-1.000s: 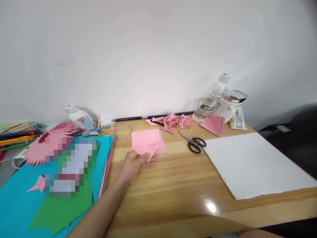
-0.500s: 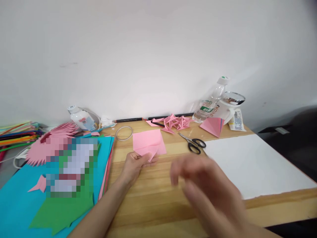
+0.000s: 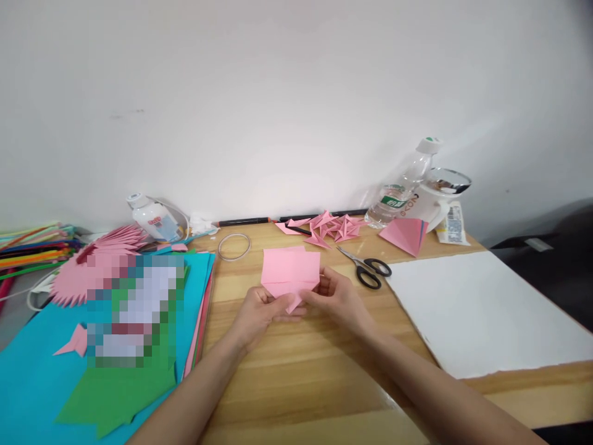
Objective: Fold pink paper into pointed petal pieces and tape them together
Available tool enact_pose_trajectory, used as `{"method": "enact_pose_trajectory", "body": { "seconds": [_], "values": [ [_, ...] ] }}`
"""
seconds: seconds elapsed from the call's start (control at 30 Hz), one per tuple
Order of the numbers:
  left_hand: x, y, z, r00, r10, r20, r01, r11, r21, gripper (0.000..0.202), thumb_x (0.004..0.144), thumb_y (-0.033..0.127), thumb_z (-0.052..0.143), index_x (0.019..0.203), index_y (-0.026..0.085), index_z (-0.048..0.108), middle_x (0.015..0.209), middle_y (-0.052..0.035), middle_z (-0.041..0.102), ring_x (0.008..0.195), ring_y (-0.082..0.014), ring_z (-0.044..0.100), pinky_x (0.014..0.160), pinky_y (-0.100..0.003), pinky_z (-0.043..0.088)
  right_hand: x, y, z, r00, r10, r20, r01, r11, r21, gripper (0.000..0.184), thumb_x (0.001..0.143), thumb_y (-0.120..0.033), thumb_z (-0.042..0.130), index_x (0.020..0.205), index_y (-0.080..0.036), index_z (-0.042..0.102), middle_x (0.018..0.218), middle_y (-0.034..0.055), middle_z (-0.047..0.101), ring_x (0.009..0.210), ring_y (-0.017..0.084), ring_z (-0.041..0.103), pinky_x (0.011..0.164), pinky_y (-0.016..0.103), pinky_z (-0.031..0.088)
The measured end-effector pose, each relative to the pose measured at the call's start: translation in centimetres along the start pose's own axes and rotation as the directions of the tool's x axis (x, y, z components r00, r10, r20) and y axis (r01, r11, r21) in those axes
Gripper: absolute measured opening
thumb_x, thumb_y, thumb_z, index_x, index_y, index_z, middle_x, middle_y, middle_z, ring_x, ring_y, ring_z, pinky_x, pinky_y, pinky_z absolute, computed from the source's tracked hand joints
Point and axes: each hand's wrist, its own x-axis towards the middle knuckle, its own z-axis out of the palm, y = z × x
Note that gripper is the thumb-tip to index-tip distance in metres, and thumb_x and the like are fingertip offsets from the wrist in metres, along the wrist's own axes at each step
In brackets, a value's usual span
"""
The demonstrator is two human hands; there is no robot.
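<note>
A folded sheet of pink paper (image 3: 291, 266) is held above the wooden table between both hands, its lower end coming to a point. My left hand (image 3: 262, 312) pinches it at the lower left, thumb on top and fingers beneath. On the lower right, my right hand (image 3: 337, 296) grips the same paper, the thumb near the pointed tip. Both sets of fingertips are partly hidden behind the sheet. Black-handled scissors (image 3: 368, 270) lie just right of my right hand. Beyond the paper sit several folded pink pieces (image 3: 331, 227).
At left, blue sheets (image 3: 41, 377) carry green paper (image 3: 125, 402) and a pleated pink piece (image 3: 92, 269). A white board (image 3: 486, 315) lies on the right. Along the wall are a tape ring (image 3: 234, 246), a white bottle (image 3: 155, 217), a water bottle (image 3: 398, 188) and a mug (image 3: 428, 201).
My right hand has moved in from the lower right and taken hold of the pink paper. The paper has shifted slightly right and turned, its point now facing me.
</note>
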Motion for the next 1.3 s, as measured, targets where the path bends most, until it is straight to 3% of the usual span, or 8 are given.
{"method": "enact_pose_trajectory", "body": {
  "seconds": [0.17,0.3,0.43,0.67,0.97,1.3],
  "values": [
    [0.0,-0.1,0.2,0.999,0.004,-0.048,-0.005,1.000,-0.023,0.035,0.059,0.037,0.075,0.080,0.009,0.072,0.075,-0.0120,0.072,0.068,-0.0227,0.067,0.065,-0.035,0.054,0.0,0.0,0.2,0.999,0.051,-0.020,-0.050,0.999,0.019,0.038,0.061,-0.028,0.070,0.094,-0.015,0.056,0.081,0.0056,0.067,0.072,0.019,0.063,0.067,0.032,0.052],
    [0.0,-0.5,0.4,0.990,0.065,-0.126,-0.068,0.998,-0.017,0.028,0.058,0.032,0.076,0.075,0.010,0.072,0.075,-0.0105,0.073,0.068,-0.0190,0.065,0.066,-0.029,0.052,-0.1,-0.2,0.3,0.996,0.085,-0.023,-0.085,0.996,0.011,0.035,0.060,-0.026,0.069,0.091,-0.015,0.057,0.080,0.0055,0.068,0.070,0.020,0.065,0.066,0.032,0.052],
    [0.0,-0.5,0.7,0.978,0.056,-0.203,-0.067,0.997,-0.047,0.028,0.055,0.029,0.078,0.075,0.010,0.073,0.075,-0.0106,0.073,0.065,-0.0191,0.065,0.062,-0.028,0.050,-0.1,-0.1,0.4,0.996,0.090,-0.010,-0.090,0.996,-0.002,0.033,0.061,-0.026,0.069,0.090,-0.015,0.058,0.082,0.0057,0.069,0.074,0.020,0.065,0.069,0.032,0.051],
    [-0.1,-0.4,0.8,0.982,0.071,-0.176,-0.081,0.995,-0.051,0.031,0.054,0.030,0.078,0.077,0.010,0.073,0.076,-0.0107,0.073,0.068,-0.0196,0.064,0.064,-0.028,0.048,-0.5,0.0,0.7,0.994,0.097,0.046,-0.099,0.994,0.055,0.031,0.063,-0.031,0.071,0.087,-0.016,0.058,0.080,0.0040,0.068,0.068,0.017,0.063,0.058,0.027,0.049],
    [-0.1,-0.6,0.7,0.987,0.075,-0.143,-0.081,0.996,-0.039,0.033,0.056,0.032,0.077,0.080,0.010,0.073,0.077,-0.0105,0.072,0.067,-0.0188,0.063,0.064,-0.029,0.047,-0.6,-0.1,0.7,0.993,0.120,0.012,-0.120,0.990,0.070,0.037,0.059,-0.030,0.074,0.089,-0.015,0.058,0.077,0.0037,0.068,0.064,0.016,0.061,0.057,0.025,0.046],
    [-0.1,-0.6,1.3,0.964,0.106,-0.242,-0.116,0.993,-0.027,0.025,0.055,0.025,0.077,0.074,0.010,0.073,0.079,-0.0105,0.073,0.067,-0.0188,0.064,0.068,-0.029,0.048,-0.6,-0.1,0.7,0.996,0.089,0.028,-0.091,0.992,0.087,0.035,0.058,-0.033,0.075,0.084,-0.015,0.059,0.076,0.0032,0.068,0.064,0.016,0.060,0.058,0.026,0.046]
  ]
}}
